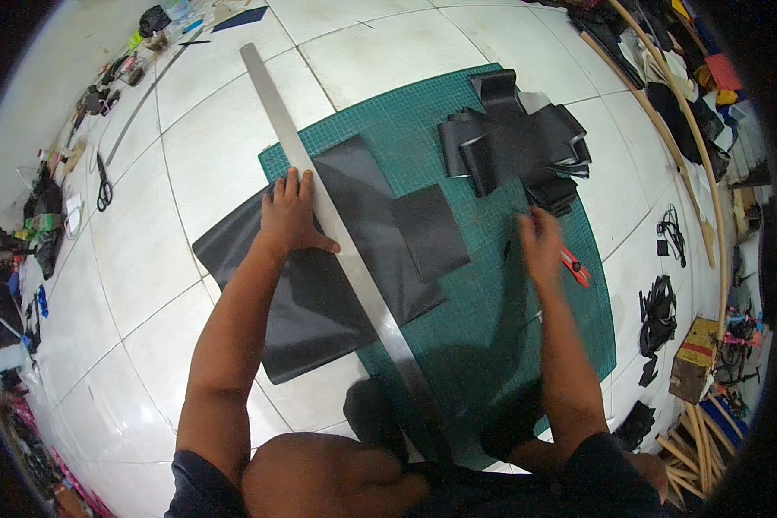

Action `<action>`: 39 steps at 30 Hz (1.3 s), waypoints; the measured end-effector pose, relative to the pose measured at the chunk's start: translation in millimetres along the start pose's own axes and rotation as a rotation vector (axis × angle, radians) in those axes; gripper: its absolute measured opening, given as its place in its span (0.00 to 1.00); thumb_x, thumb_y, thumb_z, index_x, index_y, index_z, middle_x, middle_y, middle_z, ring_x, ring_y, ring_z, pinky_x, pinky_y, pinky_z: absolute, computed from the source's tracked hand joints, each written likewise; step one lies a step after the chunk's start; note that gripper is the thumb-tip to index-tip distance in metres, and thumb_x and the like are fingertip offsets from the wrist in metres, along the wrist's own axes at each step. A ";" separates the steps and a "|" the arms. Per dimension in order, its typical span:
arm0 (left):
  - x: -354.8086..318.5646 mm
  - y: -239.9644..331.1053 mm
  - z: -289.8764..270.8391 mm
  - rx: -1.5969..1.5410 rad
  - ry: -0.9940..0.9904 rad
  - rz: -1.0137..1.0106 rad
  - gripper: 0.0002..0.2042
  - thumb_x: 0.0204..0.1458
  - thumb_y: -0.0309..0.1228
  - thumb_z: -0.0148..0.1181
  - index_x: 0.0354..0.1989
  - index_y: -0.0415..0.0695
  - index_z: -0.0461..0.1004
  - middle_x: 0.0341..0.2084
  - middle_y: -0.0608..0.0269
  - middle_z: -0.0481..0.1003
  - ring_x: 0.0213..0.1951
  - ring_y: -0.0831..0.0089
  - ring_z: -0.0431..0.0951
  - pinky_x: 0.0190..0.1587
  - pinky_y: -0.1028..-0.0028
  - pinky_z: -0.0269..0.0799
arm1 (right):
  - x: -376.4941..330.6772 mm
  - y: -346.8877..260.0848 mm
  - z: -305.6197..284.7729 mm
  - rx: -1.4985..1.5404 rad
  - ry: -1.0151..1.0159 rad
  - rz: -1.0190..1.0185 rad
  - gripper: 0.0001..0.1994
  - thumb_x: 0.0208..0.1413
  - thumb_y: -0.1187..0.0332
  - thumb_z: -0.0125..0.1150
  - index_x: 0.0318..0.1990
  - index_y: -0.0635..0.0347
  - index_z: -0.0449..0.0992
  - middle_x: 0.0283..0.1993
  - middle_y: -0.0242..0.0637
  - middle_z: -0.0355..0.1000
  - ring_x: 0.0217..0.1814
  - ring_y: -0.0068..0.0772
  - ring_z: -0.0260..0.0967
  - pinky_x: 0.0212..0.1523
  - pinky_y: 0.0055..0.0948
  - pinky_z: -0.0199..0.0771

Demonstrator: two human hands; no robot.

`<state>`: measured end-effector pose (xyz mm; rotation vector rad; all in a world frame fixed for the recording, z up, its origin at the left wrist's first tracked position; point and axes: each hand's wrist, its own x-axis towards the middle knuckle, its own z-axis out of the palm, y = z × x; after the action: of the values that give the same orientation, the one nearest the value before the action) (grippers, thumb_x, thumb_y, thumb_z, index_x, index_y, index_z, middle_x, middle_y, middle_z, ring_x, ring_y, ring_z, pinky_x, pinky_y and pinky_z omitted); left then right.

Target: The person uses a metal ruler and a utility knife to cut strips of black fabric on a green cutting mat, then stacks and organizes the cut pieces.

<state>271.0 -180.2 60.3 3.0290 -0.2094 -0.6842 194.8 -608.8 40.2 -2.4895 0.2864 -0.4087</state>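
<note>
My left hand (292, 216) presses down with fingers spread, across the edge of a long metal ruler (354, 269) and the black sheet material beside it. The ruler lies slantwise over a large black sheet (315, 302), which overlaps a green cutting mat (483, 337). A smaller black rectangle (430, 231) rests to the ruler's right. Over the mat's right side, my right hand (540, 250) has curled, slightly blurred fingers; what they hold, if anything, is hidden. A red utility knife (575, 267) lies just right of it. Beyond sits a pile of cut black pieces (522, 138).
White tiles (224, 112) surround the mat. Scissors (104, 183) lie at the left. At the right are a coiled black cord (672, 235), black scraps (657, 311), a yellow-and-red box (698, 350) and long wooden strips (695, 155). My knees and feet border the mat's near edge.
</note>
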 end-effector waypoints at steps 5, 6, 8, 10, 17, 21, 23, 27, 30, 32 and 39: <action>2.1 2.3 1.8 0.056 0.055 0.035 0.79 0.08 0.68 0.78 0.72 0.32 0.44 0.72 0.37 0.47 0.73 0.43 0.48 0.72 0.48 0.46 | -46.1 118.6 -74.2 -0.675 0.090 -0.111 0.22 0.61 0.55 0.62 0.54 0.64 0.74 0.52 0.52 0.73 0.54 0.55 0.71 0.54 0.46 0.71; 4.2 5.0 1.4 0.074 0.057 0.043 0.79 0.08 0.68 0.78 0.71 0.31 0.44 0.72 0.37 0.47 0.73 0.43 0.48 0.72 0.48 0.47 | -52.2 133.1 -79.9 -0.705 0.056 -0.146 0.22 0.62 0.55 0.60 0.54 0.63 0.74 0.51 0.52 0.73 0.54 0.55 0.72 0.54 0.45 0.71; 5.3 7.7 -0.9 0.056 0.012 0.025 0.79 0.10 0.66 0.80 0.72 0.32 0.42 0.72 0.39 0.45 0.73 0.45 0.47 0.72 0.52 0.50 | -54.9 138.1 -84.7 -0.611 -0.076 -0.027 0.24 0.60 0.53 0.62 0.55 0.63 0.72 0.54 0.54 0.72 0.56 0.55 0.70 0.53 0.49 0.71; 5.0 3.9 -0.3 0.040 -0.017 0.009 0.79 0.11 0.64 0.81 0.72 0.32 0.41 0.73 0.40 0.45 0.73 0.46 0.47 0.72 0.55 0.52 | -54.6 125.1 -84.1 -0.568 -0.166 0.060 0.23 0.60 0.55 0.62 0.54 0.63 0.71 0.53 0.54 0.72 0.54 0.54 0.71 0.51 0.49 0.71; 7.3 -2.3 11.3 -0.009 -0.008 0.017 0.78 0.12 0.60 0.83 0.71 0.29 0.40 0.72 0.36 0.43 0.73 0.42 0.45 0.71 0.57 0.56 | -46.3 -27.3 -26.9 0.153 -0.170 0.311 0.23 0.65 0.55 0.58 0.56 0.62 0.61 0.44 0.52 0.75 0.42 0.47 0.77 0.43 0.43 0.75; 9.8 -4.2 12.7 -0.006 0.037 0.046 0.78 0.11 0.60 0.83 0.71 0.27 0.41 0.72 0.34 0.43 0.73 0.41 0.46 0.71 0.57 0.56 | -40.3 -120.8 41.5 0.179 -0.544 0.109 0.25 0.63 0.55 0.59 0.55 0.65 0.61 0.44 0.62 0.74 0.46 0.59 0.76 0.46 0.50 0.74; 11.1 -1.2 10.0 0.007 0.023 0.048 0.78 0.12 0.61 0.82 0.71 0.27 0.42 0.72 0.34 0.44 0.73 0.41 0.46 0.71 0.58 0.55 | -31.1 -165.9 68.0 0.040 -0.723 0.032 0.22 0.64 0.57 0.55 0.54 0.65 0.60 0.42 0.66 0.74 0.46 0.67 0.74 0.46 0.55 0.73; 10.8 -1.4 9.4 -0.037 0.001 0.067 0.78 0.12 0.63 0.81 0.71 0.27 0.41 0.71 0.30 0.43 0.72 0.37 0.44 0.72 0.54 0.51 | -19.4 -220.6 123.2 -0.069 -0.795 -0.094 0.20 0.62 0.63 0.54 0.53 0.69 0.60 0.38 0.63 0.76 0.42 0.66 0.76 0.44 0.58 0.75; 11.7 -4.9 11.8 -0.002 0.013 0.062 0.75 0.15 0.61 0.81 0.71 0.28 0.42 0.71 0.31 0.44 0.72 0.38 0.47 0.72 0.55 0.54 | -16.0 -243.4 148.9 -0.105 -0.799 -0.173 0.19 0.60 0.67 0.54 0.53 0.71 0.60 0.38 0.61 0.77 0.42 0.63 0.78 0.43 0.57 0.77; 13.8 -9.5 18.7 0.004 0.034 0.046 0.73 0.19 0.59 0.81 0.71 0.29 0.42 0.71 0.32 0.44 0.72 0.39 0.48 0.71 0.55 0.54 | -14.9 -256.0 158.3 -0.109 -0.800 -0.165 0.18 0.61 0.68 0.53 0.53 0.72 0.61 0.39 0.61 0.77 0.43 0.62 0.78 0.44 0.56 0.78; 7.2 -3.3 6.9 -0.031 -0.009 0.041 0.68 0.27 0.55 0.80 0.72 0.31 0.41 0.72 0.35 0.44 0.72 0.41 0.48 0.71 0.55 0.55 | -12.8 -252.0 175.1 -0.139 -0.798 -0.155 0.16 0.62 0.69 0.49 0.52 0.70 0.62 0.42 0.62 0.77 0.45 0.62 0.78 0.47 0.54 0.78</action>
<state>274.8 -177.9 50.7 2.9839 -0.2581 -0.6916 272.3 -311.7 49.8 -2.5897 -0.2100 0.5671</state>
